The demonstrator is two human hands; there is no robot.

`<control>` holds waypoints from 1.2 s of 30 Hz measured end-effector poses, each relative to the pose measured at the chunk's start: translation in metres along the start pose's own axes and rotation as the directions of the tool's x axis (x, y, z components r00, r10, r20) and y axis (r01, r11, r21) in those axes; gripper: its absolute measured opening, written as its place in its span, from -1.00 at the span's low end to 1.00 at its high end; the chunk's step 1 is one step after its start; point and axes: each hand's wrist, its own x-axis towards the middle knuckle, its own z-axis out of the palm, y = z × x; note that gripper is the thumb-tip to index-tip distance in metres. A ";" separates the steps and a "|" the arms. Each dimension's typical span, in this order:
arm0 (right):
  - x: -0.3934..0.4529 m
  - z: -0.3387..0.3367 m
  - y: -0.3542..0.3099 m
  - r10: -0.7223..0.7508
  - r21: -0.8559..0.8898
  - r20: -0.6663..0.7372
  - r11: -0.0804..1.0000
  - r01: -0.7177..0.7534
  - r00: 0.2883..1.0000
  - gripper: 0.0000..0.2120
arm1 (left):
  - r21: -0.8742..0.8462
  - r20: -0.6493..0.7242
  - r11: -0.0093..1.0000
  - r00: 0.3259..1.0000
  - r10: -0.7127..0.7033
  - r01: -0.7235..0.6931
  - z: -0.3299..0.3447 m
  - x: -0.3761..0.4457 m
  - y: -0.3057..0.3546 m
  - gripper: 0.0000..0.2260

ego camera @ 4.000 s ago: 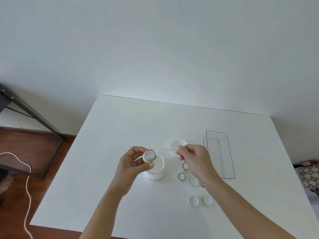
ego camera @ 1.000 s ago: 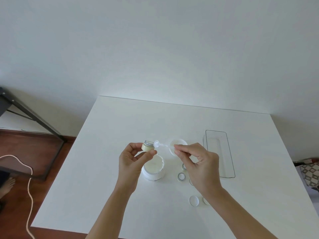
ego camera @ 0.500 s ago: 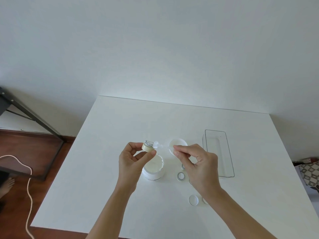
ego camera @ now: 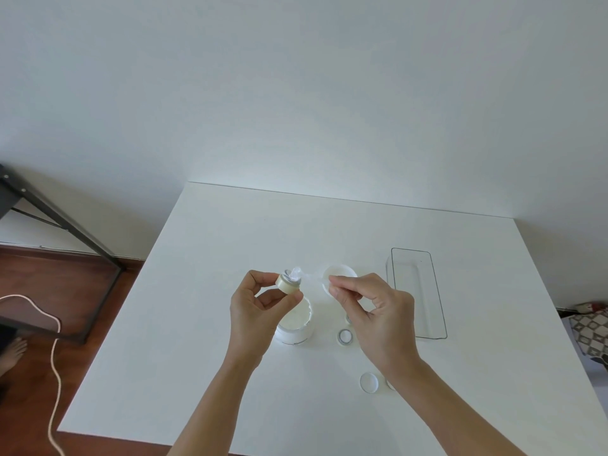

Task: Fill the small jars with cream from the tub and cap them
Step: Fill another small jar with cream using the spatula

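my left hand (ego camera: 255,307) pinches small jar (ego camera: 289,283), cream inside | my right hand (ego camera: 375,311) pinches clear spatula (ego camera: 304,277), tip at jar mouth | open tub (ego camera: 294,322) of cream below left hand

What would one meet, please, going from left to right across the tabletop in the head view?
Left hand holding a small jar → open cream tub → tub lid → right hand pinching a clear spatula → clear rectangular tray.
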 end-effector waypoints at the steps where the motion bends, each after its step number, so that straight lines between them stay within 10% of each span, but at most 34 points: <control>1: 0.000 0.000 0.000 0.004 0.008 -0.006 1.000 -0.004 1.000 -0.83 | 0.008 -0.001 1.000 1.000 0.000 0.000 0.000 0.000 0.000 -0.69; 31: 0.005 0.003 -0.002 -0.103 -0.168 -0.006 0.981 0.101 0.995 -0.86 | 0.297 -0.036 0.944 0.986 0.161 -0.143 0.006 -0.003 0.001 -0.64; 36: 0.009 0.003 -0.002 0.141 -0.044 -0.076 0.988 -0.145 0.987 -0.93 | 0.249 -0.014 0.959 0.990 0.141 -0.133 0.003 -0.003 -0.001 -0.60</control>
